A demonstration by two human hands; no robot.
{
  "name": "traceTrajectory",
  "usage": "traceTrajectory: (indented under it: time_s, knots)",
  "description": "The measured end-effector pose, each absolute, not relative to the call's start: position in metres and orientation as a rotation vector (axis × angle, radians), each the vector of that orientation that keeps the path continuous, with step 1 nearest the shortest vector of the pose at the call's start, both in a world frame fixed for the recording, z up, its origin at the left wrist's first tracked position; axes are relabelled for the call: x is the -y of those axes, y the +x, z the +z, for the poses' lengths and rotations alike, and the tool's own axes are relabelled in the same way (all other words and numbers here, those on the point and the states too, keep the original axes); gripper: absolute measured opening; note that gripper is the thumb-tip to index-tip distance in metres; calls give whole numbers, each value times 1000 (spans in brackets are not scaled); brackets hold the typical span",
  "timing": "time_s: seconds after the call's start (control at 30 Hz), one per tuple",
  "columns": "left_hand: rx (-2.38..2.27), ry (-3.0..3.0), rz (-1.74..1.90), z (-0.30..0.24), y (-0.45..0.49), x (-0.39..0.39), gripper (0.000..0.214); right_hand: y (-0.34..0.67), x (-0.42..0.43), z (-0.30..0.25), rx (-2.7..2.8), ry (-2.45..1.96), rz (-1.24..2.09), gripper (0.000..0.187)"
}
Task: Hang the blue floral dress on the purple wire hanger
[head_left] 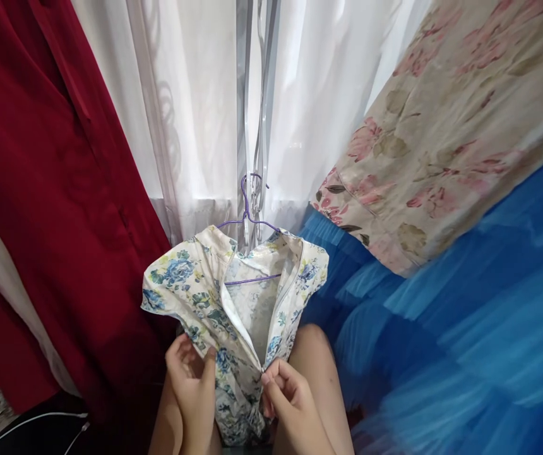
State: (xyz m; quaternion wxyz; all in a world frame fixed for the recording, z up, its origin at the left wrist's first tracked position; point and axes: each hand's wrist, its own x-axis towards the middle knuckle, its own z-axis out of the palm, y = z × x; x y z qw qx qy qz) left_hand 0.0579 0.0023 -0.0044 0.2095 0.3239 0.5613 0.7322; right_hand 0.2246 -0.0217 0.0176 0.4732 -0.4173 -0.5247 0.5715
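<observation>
A cream dress with blue flowers (177, 272) hangs from a purple wire hanger (247, 220) in front of my knees. Its zipped opening gapes in a V, showing the pale lining and the hanger's lower bar. At the foot of this V, my right hand (288, 395) pinches the zipper between thumb and index finger; the pull itself is mostly covered by the fingertips. My left hand (190, 373) grips the dress at its left side, below the sleeve, thumb in front and fingers curled. The dress's lower part bunches between my legs.
White sheer curtains (196, 114) with grey ribbons hang behind the hanger. A red curtain (63, 221) stands on the left. To the right hang a pink-flowered beige cloth (423, 158) and blue tulle (442, 341). A white cable (39, 417) lies at lower left.
</observation>
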Motion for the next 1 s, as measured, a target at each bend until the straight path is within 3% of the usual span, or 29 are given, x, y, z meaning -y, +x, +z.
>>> traceTrajectory:
  time_s: [0.07, 0.17, 0.33, 0.57, 1.0]
  knots:
    - [-1597, 1083, 2163, -8, 70, 8, 44, 224, 23, 19, 1272, -1024, 1406, 46]
    - [-1411, 1331, 2011, -5, 94, 25, 21, 222, 24, 24, 1288, -1001, 1413, 45]
    - [-1241, 1274, 1638, -7, 114, 35, 23, 222, 31, 36, 1459, -983, 1375, 39]
    - [-1120, 1555, 1467, -18, 93, 28, 21, 221, 21, 55, 1329, -947, 1454, 42]
    - [-1216, 1653, 1270, -25, 59, 22, 19, 191, -69, 174, 1243, -753, 1169, 24]
